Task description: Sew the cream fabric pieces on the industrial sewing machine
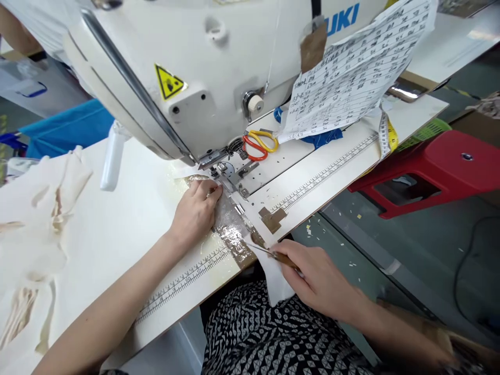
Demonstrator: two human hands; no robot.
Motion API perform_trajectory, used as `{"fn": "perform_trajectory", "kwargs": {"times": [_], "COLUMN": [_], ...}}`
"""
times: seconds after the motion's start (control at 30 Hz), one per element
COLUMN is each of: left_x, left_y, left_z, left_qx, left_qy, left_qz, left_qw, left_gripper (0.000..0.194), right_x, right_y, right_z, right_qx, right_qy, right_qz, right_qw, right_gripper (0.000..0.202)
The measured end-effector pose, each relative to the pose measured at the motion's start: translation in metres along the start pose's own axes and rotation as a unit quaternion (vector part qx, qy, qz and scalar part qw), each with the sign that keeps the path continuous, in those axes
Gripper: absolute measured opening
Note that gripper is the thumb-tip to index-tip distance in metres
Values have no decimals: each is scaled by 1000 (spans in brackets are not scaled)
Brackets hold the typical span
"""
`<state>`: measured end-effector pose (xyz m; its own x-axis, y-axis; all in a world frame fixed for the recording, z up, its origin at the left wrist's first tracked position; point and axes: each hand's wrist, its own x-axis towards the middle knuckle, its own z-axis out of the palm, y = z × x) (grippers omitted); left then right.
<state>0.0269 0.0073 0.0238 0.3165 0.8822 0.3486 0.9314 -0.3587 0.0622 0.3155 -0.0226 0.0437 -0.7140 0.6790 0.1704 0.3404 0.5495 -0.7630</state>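
My left hand rests beside the needle area of a white sewing machine, fingers curled and pressed together. A bit of white cloth shows just beyond its fingertips; what the fingers pinch is hidden. At the table's front edge my right hand is closed around the wooden handle of an awl, its thin metal point aimed left. Under that point a strip of white fabric hangs over the edge onto the patterned garment on my lap. Clear tape over brown covers the table between both hands.
Red-and-yellow-handled scissors lie behind the needle. A handwritten sheet leans at the machine's right, near a tape measure. Cream fabric pieces lie at left. A red stool stands at right; another person's arm shows upper left.
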Motion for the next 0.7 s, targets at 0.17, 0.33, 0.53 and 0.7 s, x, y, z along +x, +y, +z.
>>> {"fn": "perform_trajectory", "kwargs": {"times": [0.17,0.33,0.53,0.7], "left_x": [0,-5,-7,-7], "left_y": [19,28,30,23], "left_z": [4,4,3,6], "left_qx": [46,93,102,72], "left_qy": [-6,-3,-11,7], "left_qz": [-34,-22,-11,-26], "left_qw": [998,995,995,997], "left_gripper": [35,42,43,42], "right_x": [-20,-26,-25,-22], "right_y": [-2,3,6,10], "right_z": [-8,-7,-6,-3], "right_qx": [12,-3,-5,82], "right_qy": [-11,-15,-18,7], "right_qz": [-2,-8,1,41], "right_qw": [1000,1000,1000,996], "right_gripper": [29,32,32,28]}}
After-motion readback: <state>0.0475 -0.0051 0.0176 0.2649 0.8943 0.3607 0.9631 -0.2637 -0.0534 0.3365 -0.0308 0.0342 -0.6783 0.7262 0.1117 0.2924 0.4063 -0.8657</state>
